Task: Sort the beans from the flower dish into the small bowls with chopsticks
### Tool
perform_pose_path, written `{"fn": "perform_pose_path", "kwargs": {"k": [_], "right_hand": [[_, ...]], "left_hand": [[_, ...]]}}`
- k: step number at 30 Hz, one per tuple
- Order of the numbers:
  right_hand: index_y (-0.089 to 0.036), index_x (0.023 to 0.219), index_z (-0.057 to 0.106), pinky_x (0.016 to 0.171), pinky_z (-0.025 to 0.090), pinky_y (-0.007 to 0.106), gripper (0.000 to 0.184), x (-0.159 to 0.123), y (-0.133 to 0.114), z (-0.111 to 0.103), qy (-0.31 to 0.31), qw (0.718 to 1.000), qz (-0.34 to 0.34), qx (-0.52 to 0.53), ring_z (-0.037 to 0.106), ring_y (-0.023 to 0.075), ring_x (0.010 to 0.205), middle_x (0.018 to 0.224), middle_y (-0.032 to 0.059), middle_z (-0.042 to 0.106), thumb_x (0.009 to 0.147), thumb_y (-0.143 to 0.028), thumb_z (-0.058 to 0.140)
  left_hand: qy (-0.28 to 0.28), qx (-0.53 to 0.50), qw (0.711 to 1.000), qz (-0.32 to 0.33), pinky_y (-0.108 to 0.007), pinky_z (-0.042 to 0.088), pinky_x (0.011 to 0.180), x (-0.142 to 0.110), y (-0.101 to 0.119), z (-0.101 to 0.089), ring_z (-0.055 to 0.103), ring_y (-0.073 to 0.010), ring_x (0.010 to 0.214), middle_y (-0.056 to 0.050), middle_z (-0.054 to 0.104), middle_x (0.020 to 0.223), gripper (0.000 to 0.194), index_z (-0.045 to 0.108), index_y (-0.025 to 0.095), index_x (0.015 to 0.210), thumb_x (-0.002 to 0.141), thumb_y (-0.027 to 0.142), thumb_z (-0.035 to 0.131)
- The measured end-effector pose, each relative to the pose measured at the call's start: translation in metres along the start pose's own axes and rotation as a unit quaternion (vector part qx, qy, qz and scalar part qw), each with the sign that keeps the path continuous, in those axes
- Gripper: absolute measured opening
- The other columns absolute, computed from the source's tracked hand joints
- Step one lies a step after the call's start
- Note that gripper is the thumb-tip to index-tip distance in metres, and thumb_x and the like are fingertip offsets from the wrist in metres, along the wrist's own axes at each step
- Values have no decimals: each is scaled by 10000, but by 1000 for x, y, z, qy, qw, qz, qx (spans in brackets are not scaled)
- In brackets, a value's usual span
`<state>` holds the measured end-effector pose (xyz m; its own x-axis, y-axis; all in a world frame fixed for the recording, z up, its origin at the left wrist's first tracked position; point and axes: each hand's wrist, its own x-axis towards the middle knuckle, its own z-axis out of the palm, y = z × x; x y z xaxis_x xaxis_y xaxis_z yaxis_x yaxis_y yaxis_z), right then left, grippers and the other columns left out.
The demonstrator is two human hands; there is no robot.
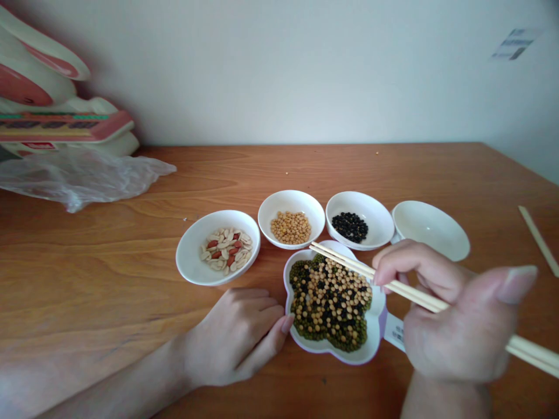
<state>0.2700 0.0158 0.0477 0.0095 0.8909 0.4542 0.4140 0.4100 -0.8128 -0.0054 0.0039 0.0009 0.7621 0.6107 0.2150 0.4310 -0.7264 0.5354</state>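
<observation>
My right hand [454, 314] is closed around a pair of wooden chopsticks [413, 294], thumb raised. Their tips lie close together over the back edge of a white, purple-rimmed flower-shaped dish [373, 343], and I see nothing pinched between them. Mixed in that dish are green beans [301, 273], black beans [334, 317] and yellow soybeans [334, 291]. My left hand [240, 337] rests on the table with curled fingers, its thumb and fingertips against the dish's left side. Behind the dish, one white bowl [291, 201] holds soybeans and another [379, 218] holds black beans.
At the left, a bowl [190, 262] contains pale and red-skinned peanuts. A tilted white bowl [432, 224] at the right shows no contents. Farther out are a single chopstick [539, 241], a clear plastic bag [96, 174] and a rabbit-shaped toy [65, 125]. A white label [395, 331] lies beside the dish.
</observation>
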Motion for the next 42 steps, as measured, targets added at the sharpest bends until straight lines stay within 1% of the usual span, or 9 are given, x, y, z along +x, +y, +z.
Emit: {"fn": "perform_pose_path", "kwargs": {"k": [4, 7, 10, 18, 25, 29, 33, 36, 42], "right_hand": [[-237, 687, 658, 535, 374, 342, 800, -1, -3, 6, -56, 995, 42, 65, 549, 180, 576, 605, 28, 600, 1083, -770, 213], [-230, 685, 640, 519, 339, 336, 775, 0, -3, 12, -78, 993, 51, 66, 511, 161, 545, 568, 12, 553, 1095, -748, 236], [-229, 681, 632, 522, 331, 330, 778, 0, -2, 14, -81, 994, 43, 54, 500, 151, 544, 555, 5, 533, 1105, -736, 222], [-217, 688, 627, 525, 335, 316, 761, 0, -6, 12, -85, 995, 42, 28, 499, 131, 528, 567, 0, 560, 1129, -690, 227], [-211, 679, 638, 599, 378, 338, 761, -1, -19, 14, -59, 995, 82, 20, 514, 151, 571, 623, 25, 604, 1131, -684, 248], [-213, 665, 648, 559, 366, 340, 754, 0, -14, 13, -57, 996, 63, 40, 521, 155, 547, 589, 25, 589, 1129, -674, 273], [-223, 654, 651, 531, 376, 343, 794, 1, -7, 11, -49, 996, 34, 65, 557, 179, 565, 594, 40, 598, 1107, -720, 230], [-225, 649, 636, 525, 373, 339, 813, 2, -5, 10, -65, 995, 35, 66, 539, 177, 563, 590, 36, 586, 1087, -759, 208], [-224, 664, 629, 521, 339, 324, 765, 1, -4, 12, -81, 995, 39, 53, 510, 156, 539, 557, 10, 545, 1116, -702, 238]], "left_hand": [[5, 5, 1000, -2, -342, 377, 665, 0, 1, 0, 554, -179, 671, -17, 646, 770, 391, 532, 210, 814, 1160, 203, 349], [9, 5, 1000, -1, -337, 377, 667, 0, 0, 1, 556, -177, 672, -16, 644, 765, 391, 534, 209, 817, 1161, 206, 348], [12, 7, 1000, 0, -335, 373, 664, 1, 0, 1, 548, -176, 664, -15, 640, 757, 388, 531, 210, 814, 1160, 204, 355], [11, 6, 1000, -1, -337, 372, 658, 1, 1, 2, 548, -175, 663, -15, 637, 756, 389, 526, 211, 812, 1160, 202, 353], [9, 3, 1000, -1, -342, 376, 653, 0, 0, 2, 543, -180, 660, -25, 644, 751, 390, 542, 208, 808, 1153, 197, 361], [8, -1, 1000, -2, -343, 377, 641, -1, 0, 2, 543, -181, 656, -26, 643, 753, 382, 548, 208, 813, 1149, 190, 367], [5, -2, 1000, -2, -344, 384, 655, -1, -1, -1, 551, -183, 661, -25, 640, 754, 391, 542, 210, 806, 1152, 194, 359], [6, 2, 1000, -2, -342, 377, 659, -1, -2, -1, 548, -182, 660, -23, 638, 753, 391, 536, 211, 806, 1153, 198, 357], [6, 5, 1000, -1, -337, 369, 655, 0, 0, 1, 542, -177, 658, -19, 640, 755, 383, 531, 209, 814, 1156, 197, 360]]}}
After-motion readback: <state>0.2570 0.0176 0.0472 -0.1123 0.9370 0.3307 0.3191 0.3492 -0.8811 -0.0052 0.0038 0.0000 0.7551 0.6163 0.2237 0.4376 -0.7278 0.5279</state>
